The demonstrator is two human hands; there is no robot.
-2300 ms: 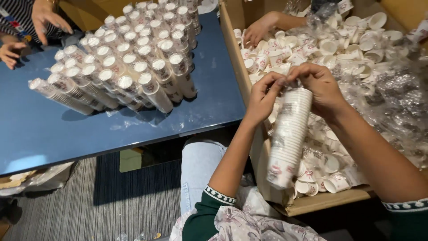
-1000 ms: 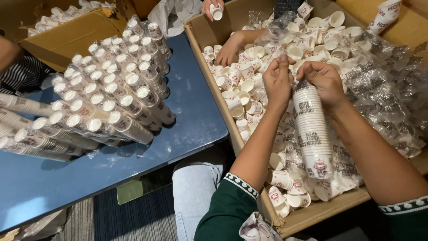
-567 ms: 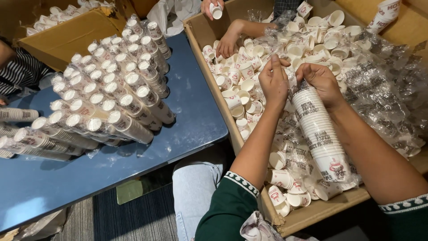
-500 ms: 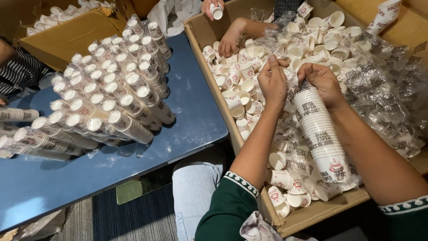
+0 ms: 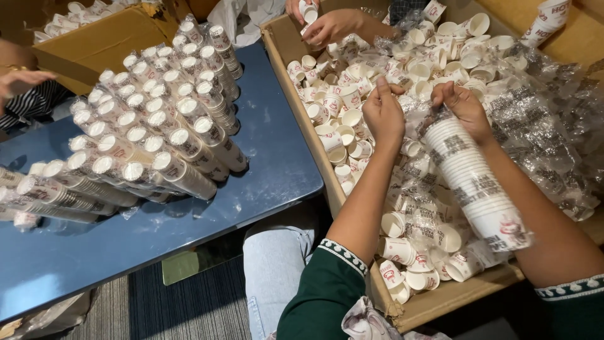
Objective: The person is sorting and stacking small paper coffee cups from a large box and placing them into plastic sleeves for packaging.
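Note:
My right hand [image 5: 464, 108] grips the top end of a tall stack of white paper cups [image 5: 472, 182] in a clear plastic sleeve. The stack lies slanted over a large cardboard box [image 5: 453, 299]. My left hand [image 5: 384, 116] is just left of the stack's top, fingers pinched on the loose clear plastic there. Under both hands the box holds several loose printed paper cups [image 5: 343, 119] and crumpled wrappers [image 5: 541, 126].
A blue table [image 5: 277, 145] on the left carries a pile of several sleeved cup stacks [image 5: 157, 138]. Another person's hands [image 5: 330, 25] hold a cup at the box's far end. A third person's hand [image 5: 22, 82] shows at far left, beside a second cardboard box [image 5: 94, 41].
My left hand has lifted off the loose cups to the plastic at the stack's top. The stack stays slanted in my right hand. The other person's hands shifted at the far end.

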